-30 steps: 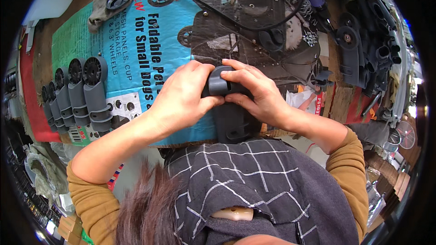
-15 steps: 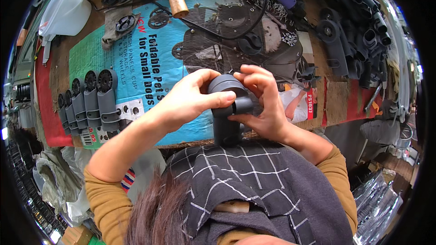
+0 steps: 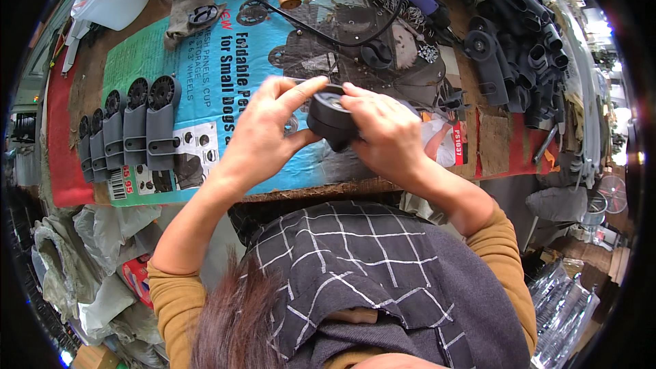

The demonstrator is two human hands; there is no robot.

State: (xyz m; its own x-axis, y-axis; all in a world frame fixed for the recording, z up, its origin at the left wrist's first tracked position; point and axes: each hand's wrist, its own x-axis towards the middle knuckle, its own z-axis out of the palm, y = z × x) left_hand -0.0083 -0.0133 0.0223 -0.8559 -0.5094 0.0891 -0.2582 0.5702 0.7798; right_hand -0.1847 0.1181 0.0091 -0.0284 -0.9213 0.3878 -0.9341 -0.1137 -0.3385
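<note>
The dark round part (image 3: 333,120) sits between your hands: your left grip (image 3: 263,128) pinches its left edge between thumb and forefinger, your right grip (image 3: 388,126) clasps its right side. Below both spreads a printed blue sheet (image 3: 287,172); left of them lie grey wheeled parts (image 3: 135,133) in a row, right of them heaped dark tubes (image 3: 538,59).

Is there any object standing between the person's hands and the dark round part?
Nothing visible blocks the right hand: it grips the dark round part directly. The left hand has its fingertips at the part's left side; a small shiny thing shows inside its curve, too unclear to identify.
</note>
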